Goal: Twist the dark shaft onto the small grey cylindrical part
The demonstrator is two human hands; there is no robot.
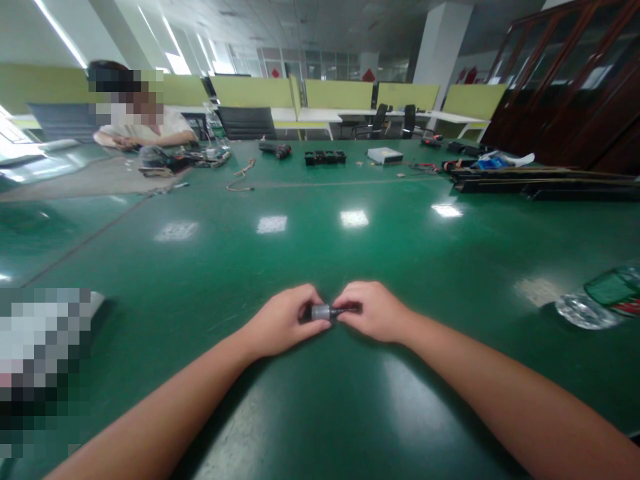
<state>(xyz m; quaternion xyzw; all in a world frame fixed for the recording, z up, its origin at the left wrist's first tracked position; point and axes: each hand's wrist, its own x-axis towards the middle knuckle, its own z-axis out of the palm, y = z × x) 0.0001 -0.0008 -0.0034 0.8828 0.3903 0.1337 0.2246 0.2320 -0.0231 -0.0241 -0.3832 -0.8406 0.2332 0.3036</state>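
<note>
A small grey cylinder (pixel 321 312) with a dark, thin end pointing right lies between my hands, low over the green table (pixel 300 253). My left hand (pixel 285 319) is closed around the cylinder's left side, thumb below and fingers above. At the right, my right hand (pixel 373 310) pinches the thin dark part (pixel 349 309). The fingertips of both hands are close to each other. What exactly the small piece is cannot be made out.
Across the table sits a person (pixel 150 127) near a pile of parts (pixel 163 160). A black block (pixel 325 158), a grey box (pixel 385 156) and dark strips (pixel 540 181) lie at the far side. A clear bottle (pixel 600 299) is at the right.
</note>
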